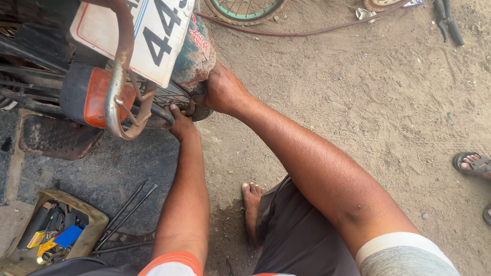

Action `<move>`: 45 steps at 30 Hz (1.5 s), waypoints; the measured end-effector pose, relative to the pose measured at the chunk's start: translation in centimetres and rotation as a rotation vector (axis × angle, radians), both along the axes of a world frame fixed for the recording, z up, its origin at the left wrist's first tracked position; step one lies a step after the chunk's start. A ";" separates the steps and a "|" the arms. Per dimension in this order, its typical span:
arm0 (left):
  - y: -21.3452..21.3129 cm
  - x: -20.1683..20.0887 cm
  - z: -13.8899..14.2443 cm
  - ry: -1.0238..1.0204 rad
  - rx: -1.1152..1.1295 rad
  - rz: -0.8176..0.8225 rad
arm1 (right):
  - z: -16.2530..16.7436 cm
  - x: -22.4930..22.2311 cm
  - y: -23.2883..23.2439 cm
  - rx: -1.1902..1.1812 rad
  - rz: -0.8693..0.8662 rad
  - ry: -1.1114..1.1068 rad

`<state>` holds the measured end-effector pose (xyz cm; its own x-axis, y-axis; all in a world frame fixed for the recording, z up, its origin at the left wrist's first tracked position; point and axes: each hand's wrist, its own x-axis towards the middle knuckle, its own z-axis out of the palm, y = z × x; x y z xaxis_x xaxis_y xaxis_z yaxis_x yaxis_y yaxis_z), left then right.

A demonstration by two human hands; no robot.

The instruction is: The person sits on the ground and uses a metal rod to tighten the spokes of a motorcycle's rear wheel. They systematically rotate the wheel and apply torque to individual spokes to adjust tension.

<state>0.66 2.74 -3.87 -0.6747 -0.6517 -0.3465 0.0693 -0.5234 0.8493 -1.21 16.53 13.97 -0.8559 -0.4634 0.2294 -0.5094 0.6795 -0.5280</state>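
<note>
The rear of a motorcycle fills the upper left, with a white number plate (141, 32), an orange tail light (92, 95), a rusty curved guard bar (119, 99) and a worn green mudguard (197, 49). My right hand (221, 89) grips the rear tyre (195, 106) just below the mudguard. My left hand (179, 121) is closed on the tyre's edge beside the guard bar. Both arms reach forward from my lap. The rest of the wheel is hidden behind the plate and the light.
A tan tray of small tools (45, 232) lies at lower left beside several thin metal rods (122, 215). My bare foot (252, 201) rests on sandy ground. Another person's sandalled feet (487, 185) stand at the right edge. Bicycle wheels (245, 5) and a hose (307, 30) lie beyond.
</note>
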 end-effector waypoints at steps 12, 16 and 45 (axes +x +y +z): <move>-0.1 0.0 0.3 0.064 0.028 -0.074 | 0.1 -0.1 -0.2 0.084 -0.047 -0.059; 0.2 -0.2 0.4 0.099 -0.165 -0.048 | -0.1 -0.1 -0.1 -0.003 -0.014 -0.014; -2.0 0.6 0.4 -0.149 -1.326 -0.005 | -2.1 2.9 -1.4 -0.237 -0.161 0.129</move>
<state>1.29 0.75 -3.42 -0.6895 -0.5487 0.4728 -0.0675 0.6986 0.7124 1.64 15.15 11.86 -0.8706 -0.2451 0.4266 -0.4786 0.6227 -0.6189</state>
